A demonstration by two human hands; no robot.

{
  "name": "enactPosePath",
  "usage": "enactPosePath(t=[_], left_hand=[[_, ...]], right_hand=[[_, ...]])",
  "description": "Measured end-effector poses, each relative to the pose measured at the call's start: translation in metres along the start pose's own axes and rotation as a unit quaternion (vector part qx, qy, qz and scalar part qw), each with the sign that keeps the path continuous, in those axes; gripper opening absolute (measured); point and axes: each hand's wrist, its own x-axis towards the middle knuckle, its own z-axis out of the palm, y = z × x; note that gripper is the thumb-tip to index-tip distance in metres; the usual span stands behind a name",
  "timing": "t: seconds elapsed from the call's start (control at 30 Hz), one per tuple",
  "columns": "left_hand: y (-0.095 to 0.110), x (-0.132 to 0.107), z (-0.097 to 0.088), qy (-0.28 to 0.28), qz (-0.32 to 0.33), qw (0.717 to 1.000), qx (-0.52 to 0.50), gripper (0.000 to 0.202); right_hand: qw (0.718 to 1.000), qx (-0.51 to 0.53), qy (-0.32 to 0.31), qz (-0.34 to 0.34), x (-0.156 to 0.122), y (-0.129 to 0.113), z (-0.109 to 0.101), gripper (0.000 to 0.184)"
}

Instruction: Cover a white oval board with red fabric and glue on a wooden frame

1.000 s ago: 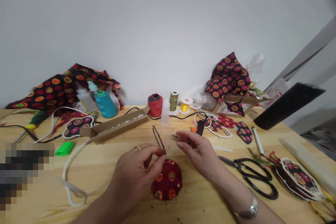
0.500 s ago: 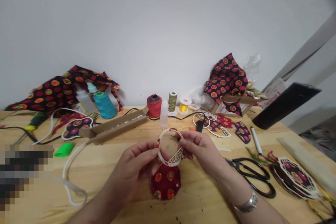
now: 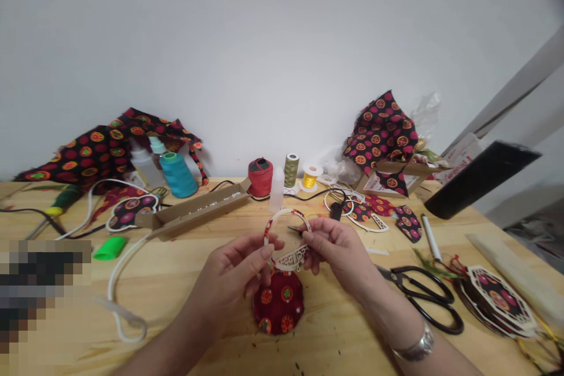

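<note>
White ring (image 3: 291,259), pinched both sides above red pad (image 3: 278,304).
Your left hand (image 3: 233,282) and right hand (image 3: 339,252) each clamp its rim, so it faces you upright; pad lies on worktop (image 3: 176,282).

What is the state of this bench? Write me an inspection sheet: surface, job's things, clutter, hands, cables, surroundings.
Surface: wooden table, with small thread scraps near the front edge.
Job's things: white fretwork ring held upright above a red patterned fabric dome that lies on the table.
Clutter: black scissors, teal thread cone, red spool, cardboard tray, patterned fabric heap.
Hands: left hand and right hand each pinch one side of the ring.
Cables: black cable behind the hands; white cord at left.
Surroundings: plain white wall.
</note>
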Motion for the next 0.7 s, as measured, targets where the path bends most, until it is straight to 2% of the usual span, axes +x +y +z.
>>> enactPosePath(t=[0.13, 0.23, 0.37, 0.43, 0.5, 0.6, 0.7], left_hand=[[-0.0027, -0.0015, 0.0021, -0.007, -0.012, 1.000, 0.007, 0.036], [-0.0032, -0.0015, 0.0015, 0.000, -0.004, 1.000, 0.008, 0.035], [-0.0026, -0.0007, 0.0004, 0.013, -0.014, 1.000, -0.006, 0.034], [-0.0029, -0.0006, 0.0005, 0.006, -0.032, 0.999, -0.017, 0.034], [-0.0033, -0.0010, 0.0006, 0.000, -0.038, 0.999, -0.022, 0.034], [-0.0029, -0.0027, 0.0010, 0.006, -0.013, 0.999, -0.037, 0.032], [-0.0019, -0.0043, 0.0014, -0.014, -0.007, 0.997, -0.079, 0.034]], right_hand=[[0.999, 0.012, -0.023, 0.018, -0.0006, 0.0012, 0.0017, 0.032], [0.999, -0.018, -0.029, 0.033, -0.0013, 0.0021, 0.0025, 0.034], [0.996, -0.074, 0.042, -0.030, -0.0017, 0.0018, 0.0028, 0.036], [0.993, -0.088, 0.055, -0.054, -0.0017, 0.0007, 0.0025, 0.035], [0.994, -0.092, 0.042, -0.035, -0.0020, -0.0004, 0.0023, 0.031], [0.997, -0.067, 0.039, 0.008, -0.0025, -0.0001, 0.0030, 0.030], [0.998, -0.035, 0.044, 0.012, -0.0015, 0.0032, 0.0065, 0.031]])
